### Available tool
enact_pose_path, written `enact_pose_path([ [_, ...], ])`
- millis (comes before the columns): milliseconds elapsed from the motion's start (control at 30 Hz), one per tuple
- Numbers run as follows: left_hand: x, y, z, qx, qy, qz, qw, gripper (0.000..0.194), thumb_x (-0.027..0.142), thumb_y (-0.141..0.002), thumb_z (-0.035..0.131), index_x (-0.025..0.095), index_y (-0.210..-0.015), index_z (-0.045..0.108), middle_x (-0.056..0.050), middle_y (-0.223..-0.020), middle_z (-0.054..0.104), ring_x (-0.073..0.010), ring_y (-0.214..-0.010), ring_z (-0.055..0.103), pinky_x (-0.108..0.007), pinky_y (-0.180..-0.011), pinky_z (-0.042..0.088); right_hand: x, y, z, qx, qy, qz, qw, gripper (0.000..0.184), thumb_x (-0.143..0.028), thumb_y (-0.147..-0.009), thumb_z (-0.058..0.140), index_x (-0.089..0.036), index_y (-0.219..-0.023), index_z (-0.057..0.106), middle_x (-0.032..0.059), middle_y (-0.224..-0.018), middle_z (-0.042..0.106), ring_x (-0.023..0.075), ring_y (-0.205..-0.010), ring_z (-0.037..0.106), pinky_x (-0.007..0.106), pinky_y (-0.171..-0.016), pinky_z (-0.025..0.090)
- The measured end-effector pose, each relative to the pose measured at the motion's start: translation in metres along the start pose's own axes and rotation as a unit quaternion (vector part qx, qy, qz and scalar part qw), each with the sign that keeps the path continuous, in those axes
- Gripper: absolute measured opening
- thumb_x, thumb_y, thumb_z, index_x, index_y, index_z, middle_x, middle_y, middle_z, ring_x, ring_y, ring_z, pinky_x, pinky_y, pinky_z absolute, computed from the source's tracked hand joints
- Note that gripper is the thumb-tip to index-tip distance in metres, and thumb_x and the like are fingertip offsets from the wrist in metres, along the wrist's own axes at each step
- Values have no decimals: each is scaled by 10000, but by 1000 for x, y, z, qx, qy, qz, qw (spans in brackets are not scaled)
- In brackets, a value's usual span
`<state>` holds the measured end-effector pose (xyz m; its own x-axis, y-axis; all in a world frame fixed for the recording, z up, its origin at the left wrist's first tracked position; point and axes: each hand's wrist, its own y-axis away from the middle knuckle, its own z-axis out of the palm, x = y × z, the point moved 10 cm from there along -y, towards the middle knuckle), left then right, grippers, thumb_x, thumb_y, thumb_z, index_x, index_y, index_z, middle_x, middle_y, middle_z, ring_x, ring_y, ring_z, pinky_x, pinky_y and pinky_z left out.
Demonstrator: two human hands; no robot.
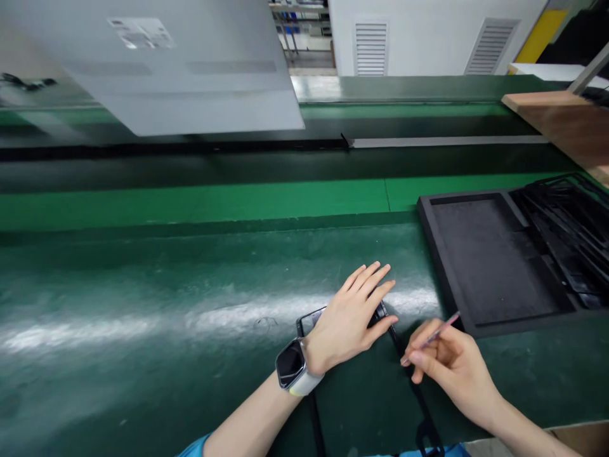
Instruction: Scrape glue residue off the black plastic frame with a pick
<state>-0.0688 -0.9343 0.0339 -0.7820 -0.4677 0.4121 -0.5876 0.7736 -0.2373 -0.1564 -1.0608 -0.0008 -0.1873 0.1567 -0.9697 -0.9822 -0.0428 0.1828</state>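
My left hand (349,320) lies palm down over a thin black frame (421,406), its fingers stretched out and apart. Parts of the frame show on both sides of the hand; the middle is hidden under it. My right hand (450,368) is just to the right of the frame. Between its thumb and fingers it pinches a thin pinkish stick (447,322), pen-like and slanting up to the right. Whether the stick's lower end touches the frame I cannot tell. A watch (291,365) with a pale strap is on my left wrist.
On the right of the green table (143,279) lies a black tray (495,260). Several thin black frames (571,228) are piled on its right side. A wooden shelf (561,120) juts in at the upper right. A large grey panel (190,70) hangs over the far side.
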Motion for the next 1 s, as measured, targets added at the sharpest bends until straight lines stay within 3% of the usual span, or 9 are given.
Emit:
enact_pose_path([
  [100,1,1,-1,5,-1,6,1000,520,401,-1056,686,144,-1487,551,-163,-1694,439,-334,-1613,352,-582,-1332,355,-10,8,-7,13,146,-68,987,153,-312,-1024,769,-215,-908,748,47,-921,745,175,-834,748,254,-736,620],
  [200,0,1,0,8,-1,8,1000,532,401,-1045,708,142,-1483,552,-170,-1691,442,-330,-1608,361,-584,-1334,350,-14,11,-13,32,207,-93,973,158,-278,-1049,725,-233,-899,746,41,-933,758,176,-894,751,241,-768,617],
  [467,-1,2,0,20,6,19,1000,504,453,-1058,675,163,-1455,562,-173,-1667,475,-337,-1596,383,-611,-1316,376,-16,22,-6,21,250,-153,956,96,-180,-1057,697,-272,-1028,700,-25,-993,761,124,-930,751,205,-850,605],
  [667,-2,2,1,17,13,15,1000,500,473,-1063,659,174,-1449,549,-159,-1671,472,-337,-1594,378,-619,-1304,390,-24,11,-2,27,252,-158,954,138,-180,-1067,679,-264,-957,686,-47,-954,752,104,-932,749,178,-849,592],
  [867,-4,2,0,23,59,6,998,290,451,-1039,706,217,-1174,601,-125,-1623,532,-320,-1577,402,-615,-1309,366,-24,0,1,11,233,-147,961,130,-176,-1076,658,-271,-999,704,-48,-959,746,111,-947,748,196,-830,611],
  [1000,-4,2,-2,28,74,6,997,270,444,-1030,719,223,-1061,567,-123,-1608,545,-327,-1567,414,-619,-1296,374,-27,1,2,12,250,-162,954,138,-146,-1058,674,-266,-993,693,-63,-947,750,93,-928,749,172,-834,594],
])
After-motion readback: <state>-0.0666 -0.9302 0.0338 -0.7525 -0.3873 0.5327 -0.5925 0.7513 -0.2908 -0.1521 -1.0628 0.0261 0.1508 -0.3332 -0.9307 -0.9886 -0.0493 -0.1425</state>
